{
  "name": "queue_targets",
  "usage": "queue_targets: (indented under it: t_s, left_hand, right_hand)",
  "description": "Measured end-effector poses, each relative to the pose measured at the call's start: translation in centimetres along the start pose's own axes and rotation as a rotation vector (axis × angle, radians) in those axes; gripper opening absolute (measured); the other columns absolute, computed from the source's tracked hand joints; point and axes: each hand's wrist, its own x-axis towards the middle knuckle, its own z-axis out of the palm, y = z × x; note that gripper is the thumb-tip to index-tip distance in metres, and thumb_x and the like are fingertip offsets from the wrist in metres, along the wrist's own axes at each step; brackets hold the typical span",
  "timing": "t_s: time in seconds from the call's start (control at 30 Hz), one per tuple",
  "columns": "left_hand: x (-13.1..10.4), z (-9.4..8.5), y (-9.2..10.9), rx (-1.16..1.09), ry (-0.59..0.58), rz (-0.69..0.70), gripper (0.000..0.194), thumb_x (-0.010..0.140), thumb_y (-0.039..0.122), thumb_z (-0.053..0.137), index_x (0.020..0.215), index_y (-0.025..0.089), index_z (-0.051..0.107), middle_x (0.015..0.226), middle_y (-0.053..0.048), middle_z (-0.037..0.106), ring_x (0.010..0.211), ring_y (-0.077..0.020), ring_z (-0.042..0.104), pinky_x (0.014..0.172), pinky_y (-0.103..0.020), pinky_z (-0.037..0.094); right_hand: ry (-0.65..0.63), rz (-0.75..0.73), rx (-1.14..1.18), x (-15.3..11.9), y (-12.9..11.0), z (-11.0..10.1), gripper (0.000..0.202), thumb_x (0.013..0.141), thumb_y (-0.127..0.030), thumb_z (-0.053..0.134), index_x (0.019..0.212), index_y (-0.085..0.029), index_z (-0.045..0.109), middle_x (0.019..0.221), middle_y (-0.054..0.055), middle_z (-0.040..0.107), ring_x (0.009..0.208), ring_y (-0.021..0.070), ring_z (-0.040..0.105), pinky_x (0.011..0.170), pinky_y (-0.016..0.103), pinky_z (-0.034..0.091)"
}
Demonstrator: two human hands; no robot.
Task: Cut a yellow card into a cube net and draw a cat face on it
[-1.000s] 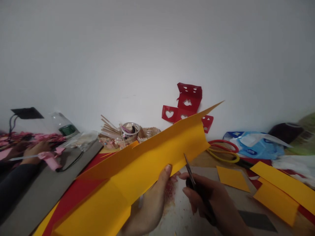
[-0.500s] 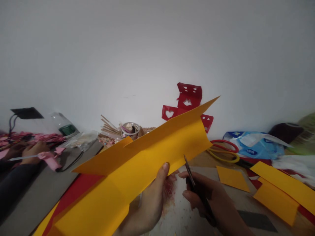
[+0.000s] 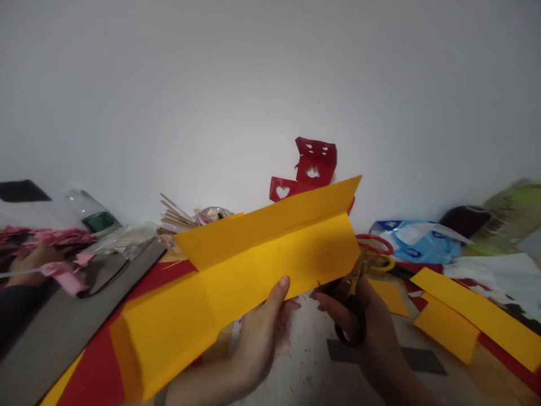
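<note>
A long folded sheet of yellow card slants up to the right across the middle, its upper flap bent upward. My left hand pinches its lower edge, thumb on the front and the other fingers behind. In my right hand is a pair of scissors, with dark handles around the fingers. Its blades point upward near the card's lower right corner, and a small dark tip shows at the lower edge; whether the blades touch the card I cannot tell.
A red cut-out card with heart-shaped holes leans against the wall. Red- and yellow-handled scissors, a blue packet and yellow card pieces lie to the right. On the left, another person's hand is near a pink glue gun.
The scissors in my right hand have turned, their blades now upward and nearer the card's right end. The card has tilted, showing its upper flap more. The view has shifted slightly right.
</note>
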Motion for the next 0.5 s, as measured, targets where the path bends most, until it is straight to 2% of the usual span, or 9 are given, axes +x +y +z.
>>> queue_targets:
  t_s: [0.1, 0.23, 0.3, 0.5]
  left_hand:
    - [-0.18, -0.03, -0.3, 0.052, 0.015, -0.042, 0.046, 0.063, 0.06, 0.065, 0.086, 0.021, 0.067, 0.103, -0.008, 0.068, 0.109, -0.0302, 0.055, 0.107, -0.042, 0.029]
    - [-0.11, 0.0, -0.51, 0.008, 0.023, -0.009, 0.047, 0.064, 0.055, 0.067, 0.096, 0.021, 0.064, 0.119, -0.007, 0.061, 0.117, -0.0263, 0.05, 0.11, -0.036, 0.025]
    - [-0.1, 0.07, -0.54, 0.005, 0.003, 0.001, 0.044, 0.067, 0.053, 0.066, 0.095, 0.021, 0.064, 0.119, -0.007, 0.061, 0.115, -0.0249, 0.051, 0.11, -0.035, 0.025]
    - [-0.34, -0.05, -0.57, -0.033, -0.087, -0.009, 0.041, 0.071, 0.054, 0.062, 0.092, 0.018, 0.064, 0.105, -0.009, 0.066, 0.099, -0.0258, 0.059, 0.097, -0.039, 0.04]
  right_hand:
    - [0.06, 0.032, -0.068, -0.25, 0.0, -0.14, 0.032, 0.067, -0.041, 0.072, 0.085, -0.021, 0.054, 0.061, -0.002, 0.06, 0.054, 0.0123, 0.051, 0.05, 0.022, 0.042]
    - [0.051, 0.009, -0.065, -0.13, 0.23, -0.29, 0.035, 0.07, -0.043, 0.069, 0.092, -0.019, 0.055, 0.065, 0.0, 0.062, 0.056, 0.0124, 0.051, 0.051, 0.022, 0.042]
    - [0.043, -0.004, -0.039, -0.03, 0.38, -0.28, 0.038, 0.07, -0.044, 0.069, 0.095, -0.019, 0.055, 0.068, 0.0, 0.062, 0.059, 0.0127, 0.053, 0.053, 0.022, 0.043]
    - [0.09, -0.019, 0.008, -0.01, 0.36, 0.02, 0.041, 0.069, -0.044, 0.069, 0.099, -0.021, 0.054, 0.072, 0.001, 0.062, 0.062, 0.0152, 0.056, 0.055, 0.025, 0.044]
